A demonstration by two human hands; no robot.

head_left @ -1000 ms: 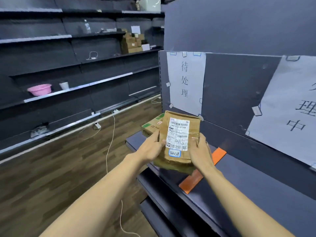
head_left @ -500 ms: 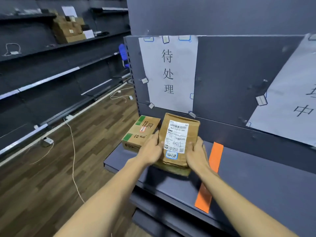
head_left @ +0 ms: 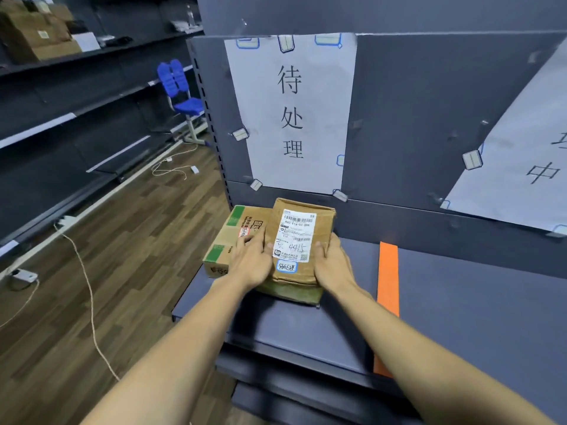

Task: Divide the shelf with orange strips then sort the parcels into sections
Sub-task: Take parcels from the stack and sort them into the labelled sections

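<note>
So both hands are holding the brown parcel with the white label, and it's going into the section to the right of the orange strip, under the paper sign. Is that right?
Not quite. The head view shows the left hand and right hand holding the parcel to the left of the orange strip, not the right. It sits under the paper sign, beside a second box.

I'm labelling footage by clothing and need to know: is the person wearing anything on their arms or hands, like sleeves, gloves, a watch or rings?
Nothing shows. Both forearms are bare along the whole length in view, with no sleeve edge visible. The left hand and the right hand have no gloves, and no watch, band or bracelet sits at either wrist. No rings show on the visible fingers. The upper arms are out of frame.
</note>
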